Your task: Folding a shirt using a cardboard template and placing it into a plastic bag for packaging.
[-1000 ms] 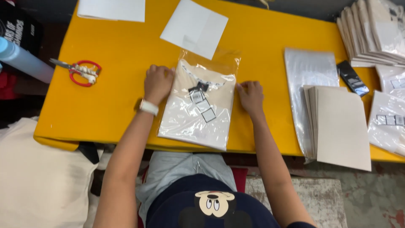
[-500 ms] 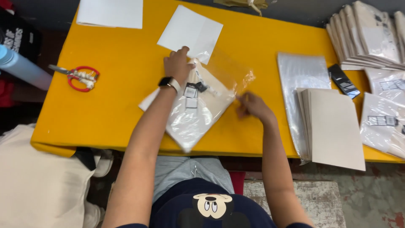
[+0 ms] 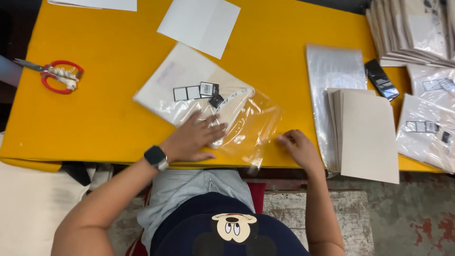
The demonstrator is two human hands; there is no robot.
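The bagged garment lies slanted on the yellow counter, its open plastic end reaching to the near edge, where a corner hangs just over. The left hand lies flat on the bag's near end, fingers spread and pressing it down; a dark watch sits on that wrist. The right hand rests at the near edge just right of the loose plastic, fingers curled toward it; whether it pinches the film cannot be told, as the fingertips are blurred.

Bare counter lies left of the garment up to the red scissors, and beyond it up to a white sheet. The scissors' blade tip nears the left counter edge. To the right, room is tight: a stack of grey boards overhangs the near edge, lying on a pile of clear bags. A black phone lies beside them. Further right, more bagged garments and a fanned pile are cut off by the frame, as is another sheet at the top.

The tags on the garment are too small to read.
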